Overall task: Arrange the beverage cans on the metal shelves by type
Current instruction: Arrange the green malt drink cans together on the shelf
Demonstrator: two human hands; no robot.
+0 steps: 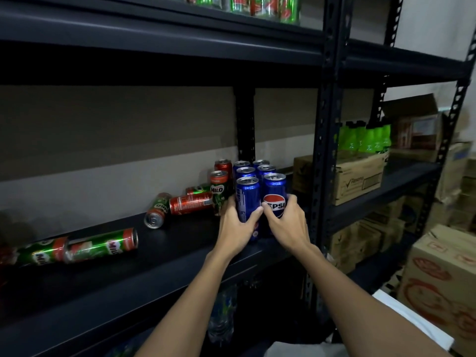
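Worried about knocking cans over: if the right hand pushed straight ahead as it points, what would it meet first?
The right hand already grips the front Pepsi can; next behind, probably, is another blue can.

Both bare forearms are reaching up and forward from the bottom of the view, converging toward the middle. The left hand (235, 222) is curling its fingers and thumb around what it is holding, knuckles facing the camera. The right hand (284, 224) is sitting just beside it, thumb tip nearly meeting the left thumb, its own grip wrapping likewise.
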